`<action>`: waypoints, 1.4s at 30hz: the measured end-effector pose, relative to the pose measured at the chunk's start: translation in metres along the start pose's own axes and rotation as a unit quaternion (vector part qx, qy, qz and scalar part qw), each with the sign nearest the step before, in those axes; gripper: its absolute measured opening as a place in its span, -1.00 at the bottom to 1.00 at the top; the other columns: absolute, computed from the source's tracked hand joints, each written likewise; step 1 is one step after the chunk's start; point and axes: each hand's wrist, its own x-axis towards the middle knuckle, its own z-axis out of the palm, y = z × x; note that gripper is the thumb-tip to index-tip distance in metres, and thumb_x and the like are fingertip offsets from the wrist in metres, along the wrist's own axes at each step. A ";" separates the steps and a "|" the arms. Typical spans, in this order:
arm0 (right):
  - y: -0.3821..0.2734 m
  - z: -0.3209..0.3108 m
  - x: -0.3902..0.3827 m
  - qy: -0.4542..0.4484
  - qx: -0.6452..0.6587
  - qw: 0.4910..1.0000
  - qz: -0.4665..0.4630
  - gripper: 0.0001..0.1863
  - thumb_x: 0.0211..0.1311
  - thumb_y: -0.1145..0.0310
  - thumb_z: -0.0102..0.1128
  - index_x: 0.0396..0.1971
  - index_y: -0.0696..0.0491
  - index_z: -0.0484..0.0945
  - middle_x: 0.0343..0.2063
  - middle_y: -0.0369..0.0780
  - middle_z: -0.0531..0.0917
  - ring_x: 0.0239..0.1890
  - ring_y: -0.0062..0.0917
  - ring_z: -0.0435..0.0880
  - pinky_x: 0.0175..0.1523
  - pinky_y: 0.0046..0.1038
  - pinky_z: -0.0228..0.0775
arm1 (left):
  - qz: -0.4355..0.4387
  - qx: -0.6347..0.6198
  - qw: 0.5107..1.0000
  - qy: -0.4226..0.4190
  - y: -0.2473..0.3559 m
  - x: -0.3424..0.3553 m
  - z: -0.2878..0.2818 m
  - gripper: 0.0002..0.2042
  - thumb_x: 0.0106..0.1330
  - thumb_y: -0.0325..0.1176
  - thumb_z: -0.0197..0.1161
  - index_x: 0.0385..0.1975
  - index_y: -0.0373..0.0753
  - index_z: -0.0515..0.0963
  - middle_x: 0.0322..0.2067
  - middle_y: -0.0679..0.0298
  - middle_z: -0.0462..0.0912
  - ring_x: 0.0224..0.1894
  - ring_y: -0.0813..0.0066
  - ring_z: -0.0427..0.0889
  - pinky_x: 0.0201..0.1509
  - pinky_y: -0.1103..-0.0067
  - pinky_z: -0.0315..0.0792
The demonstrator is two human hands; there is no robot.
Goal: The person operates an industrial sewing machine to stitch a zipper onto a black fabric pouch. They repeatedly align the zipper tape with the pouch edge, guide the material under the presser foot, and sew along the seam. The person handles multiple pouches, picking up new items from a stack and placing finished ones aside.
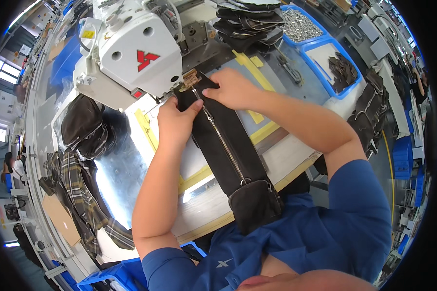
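A long black fabric piece [213, 145] with a metal zipper [223, 142] down its middle lies on the work table. A small black pouch [252, 203] is at its near end, over the table edge against my body. My left hand [176, 120] pinches the fabric's left edge at the far end, thumb on top. At the right side of the same end, my right hand [234, 89] grips it between thumb and fingers. Between both hands, the fabric's far end meets the brass-coloured metal foot [191, 79] of a white sewing machine [136, 53]. My fingertips beneath are partly hidden.
Stacked black pieces [250, 24] stand at the back. Blue bins hold metal parts [301, 25] and dark fabric scraps [344, 72] at the back right. Black bundles [85, 126] and plaid fabric [82, 184] lie left. Yellow tape [145, 128] marks the table.
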 end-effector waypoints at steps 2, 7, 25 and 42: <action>0.020 0.007 0.006 0.021 -0.056 0.998 -0.026 -0.61 0.35 0.14 0.41 -0.35 0.24 0.70 -0.36 0.09 0.72 -0.23 -0.06 0.73 -0.07 -0.14 0.55 | -0.023 0.135 0.991 -0.001 0.034 -0.016 -0.001 -0.44 0.31 -0.21 0.59 0.20 -0.41 0.59 -0.17 0.10 0.79 -0.19 0.27 0.77 -0.10 0.43 0.61; 0.020 0.008 0.013 -0.008 -0.096 0.995 -0.040 -0.58 0.36 0.10 0.37 -0.35 0.25 0.71 -0.33 0.14 0.72 -0.13 0.12 0.72 0.01 0.00 0.54 | 0.259 0.396 0.879 0.054 0.017 -0.042 0.000 -0.14 0.09 0.15 0.61 0.30 -0.35 0.56 0.27 -0.10 0.58 0.27 -0.03 0.59 0.33 0.16 0.44; 0.029 -0.005 0.012 0.058 -0.176 0.924 -0.335 -0.65 0.20 0.23 0.49 -0.12 0.12 0.65 0.10 -0.05 0.70 0.04 -0.11 0.69 0.21 -0.10 0.52 | 0.319 0.415 0.848 -0.086 0.022 -0.012 -0.004 0.05 -0.03 0.33 0.54 0.31 -0.46 0.49 0.35 -0.06 0.55 0.25 0.00 0.57 0.35 0.21 0.40; 0.030 0.007 0.008 -0.061 -0.136 0.935 -0.323 -0.51 0.13 0.17 0.47 -0.06 0.22 0.65 0.01 -0.02 0.69 0.08 -0.18 0.70 0.28 -0.21 0.50 | 0.302 0.346 0.880 -0.122 0.020 -0.005 -0.001 0.07 -0.19 0.13 0.72 0.30 -0.49 0.44 0.35 -0.24 0.46 0.36 -0.27 0.49 0.45 0.10 0.42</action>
